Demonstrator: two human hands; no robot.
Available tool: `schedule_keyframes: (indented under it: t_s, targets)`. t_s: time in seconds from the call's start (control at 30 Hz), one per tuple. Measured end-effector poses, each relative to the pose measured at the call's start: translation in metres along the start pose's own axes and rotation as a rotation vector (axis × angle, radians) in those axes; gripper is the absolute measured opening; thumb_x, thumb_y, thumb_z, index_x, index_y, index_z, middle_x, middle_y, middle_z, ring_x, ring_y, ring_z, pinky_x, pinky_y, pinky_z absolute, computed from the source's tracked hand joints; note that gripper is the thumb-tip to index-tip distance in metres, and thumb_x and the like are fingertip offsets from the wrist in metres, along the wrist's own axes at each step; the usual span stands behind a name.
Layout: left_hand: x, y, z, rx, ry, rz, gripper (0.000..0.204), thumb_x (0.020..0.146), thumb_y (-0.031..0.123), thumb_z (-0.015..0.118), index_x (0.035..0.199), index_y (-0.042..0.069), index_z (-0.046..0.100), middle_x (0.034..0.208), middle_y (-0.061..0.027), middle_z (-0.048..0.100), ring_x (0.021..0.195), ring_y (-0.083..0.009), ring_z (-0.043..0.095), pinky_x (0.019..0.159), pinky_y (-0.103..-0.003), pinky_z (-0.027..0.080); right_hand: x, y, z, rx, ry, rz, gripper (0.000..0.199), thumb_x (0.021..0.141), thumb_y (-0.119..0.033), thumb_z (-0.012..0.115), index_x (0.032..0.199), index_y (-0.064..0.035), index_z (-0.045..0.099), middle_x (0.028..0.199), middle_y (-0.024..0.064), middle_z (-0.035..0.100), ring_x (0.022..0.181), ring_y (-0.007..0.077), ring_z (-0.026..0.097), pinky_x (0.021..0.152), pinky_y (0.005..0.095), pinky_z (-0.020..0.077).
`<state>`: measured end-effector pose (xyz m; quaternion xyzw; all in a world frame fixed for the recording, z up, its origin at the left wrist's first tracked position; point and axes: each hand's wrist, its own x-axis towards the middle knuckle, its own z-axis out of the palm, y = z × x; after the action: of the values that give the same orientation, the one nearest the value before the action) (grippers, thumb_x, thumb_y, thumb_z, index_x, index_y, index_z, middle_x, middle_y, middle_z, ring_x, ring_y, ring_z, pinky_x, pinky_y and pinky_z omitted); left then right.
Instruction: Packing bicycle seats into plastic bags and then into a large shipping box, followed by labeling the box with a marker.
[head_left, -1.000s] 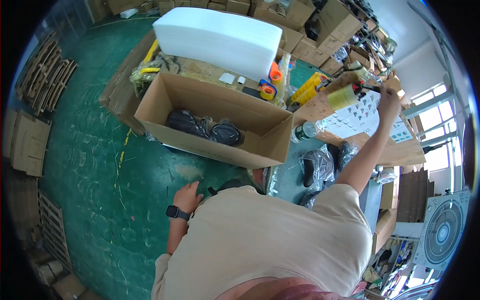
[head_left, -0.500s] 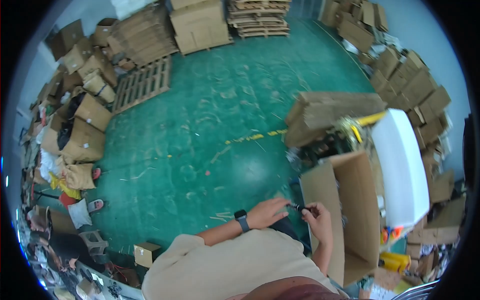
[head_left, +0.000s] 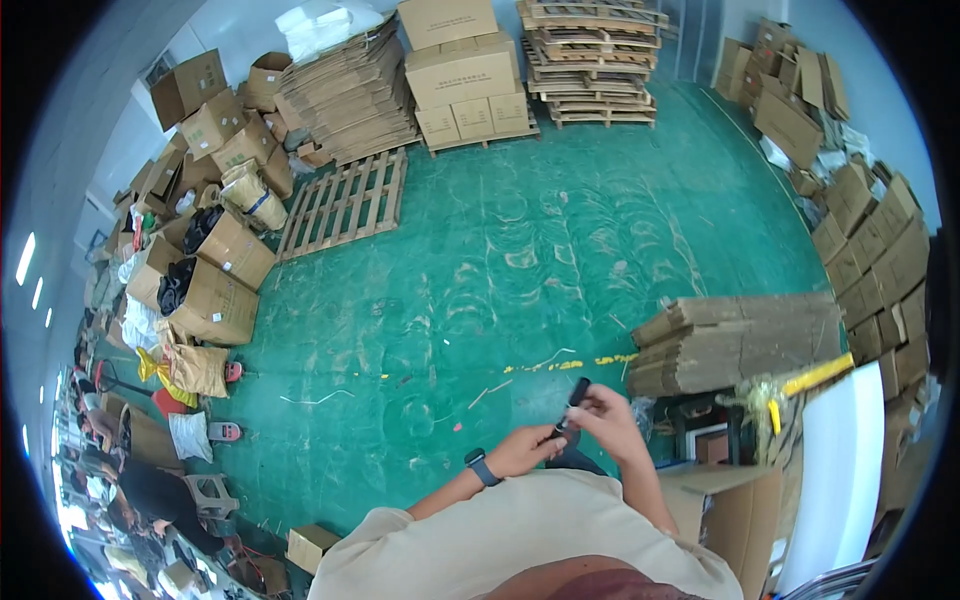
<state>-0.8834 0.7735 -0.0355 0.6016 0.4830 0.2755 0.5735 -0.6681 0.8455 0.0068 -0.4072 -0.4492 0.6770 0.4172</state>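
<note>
Head view: a slim black marker-like object (head_left: 575, 398) is pinched by the right hand (head_left: 606, 418) near its middle, long axis running up and away from the chest. Its lower end is met by the closed fingertips of the left hand (head_left: 527, 450), just below-left of the grip.

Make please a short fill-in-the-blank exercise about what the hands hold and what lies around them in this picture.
1. Both hands, the left hand and the right hand, hold one small ____ object.
2. The floor is painted ____.
3. A dark watch sits on the ____ wrist.
4. An empty wooden ____ lies flat on the floor.

Missing words: black; green; left; pallet
</note>
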Motion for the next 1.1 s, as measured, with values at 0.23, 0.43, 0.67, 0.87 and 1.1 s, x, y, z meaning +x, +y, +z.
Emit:
schedule_keyframes:
  t_s: [0.23,0.43,0.67,0.87,1.1]
  targets:
    - [0.143,0.005,-0.160,0.193,0.362,0.073,0.025,0.100,0.023,0.072,0.115,0.003,0.073,0.105,-0.0190,0.077,0.094,-0.0379,0.075,0.079,-0.045,0.057,0.257,-0.066,0.065,-0.823,-0.576,-0.193,0.032,0.095,-0.033,0.084,0.094,-0.0017,0.075,0.069,0.0099,0.063,0.060,0.0200,0.056,0.056,0.0402,0.0430]
    - [0.236,-0.093,-0.318,0.312,0.402,-0.071,0.035,0.099,0.030,0.074,0.127,0.009,0.070,0.116,-0.0166,0.077,0.099,-0.0373,0.075,0.081,-0.048,0.059,0.492,-0.007,0.065,-0.716,-0.549,0.021,0.029,0.099,-0.031,0.080,0.097,-0.0016,0.079,0.069,0.0017,0.066,0.063,0.0101,0.062,0.057,0.0303,0.0462]
    - [0.410,-0.092,-0.573,0.720,-0.014,-0.196,0.048,0.095,0.033,0.077,0.135,0.010,0.067,0.117,-0.0212,0.073,0.109,-0.0446,0.071,0.090,-0.054,0.059,0.699,0.284,-0.198,-1.512,-0.113,0.121,0.026,0.104,-0.028,0.074,0.095,-0.0042,0.076,0.075,0.0035,0.069,0.074,0.0128,0.072,0.062,0.0322,0.0534]
    - [0.566,0.001,-0.768,0.529,-0.027,0.273,0.043,0.104,0.026,0.071,0.142,0.007,0.066,0.127,-0.0166,0.074,0.113,-0.0355,0.073,0.095,-0.048,0.059,1.010,0.155,-0.032,-1.146,-0.046,0.046,0.023,0.105,-0.027,0.074,0.102,-0.0040,0.075,0.078,0.0050,0.071,0.075,0.0141,0.073,0.064,0.0329,0.0553]
    - [0.723,0.186,-0.966,0.414,0.305,1.031,0.033,0.101,0.020,0.076,0.132,0.010,0.074,0.100,-0.0051,0.078,0.083,-0.0233,0.074,0.069,-0.037,0.057,1.326,0.070,0.042,-0.746,-0.006,0.013,0.023,0.105,-0.026,0.073,0.111,-0.0037,0.073,0.082,0.0070,0.074,0.076,0.0159,0.074,0.066,0.0338,0.0580]
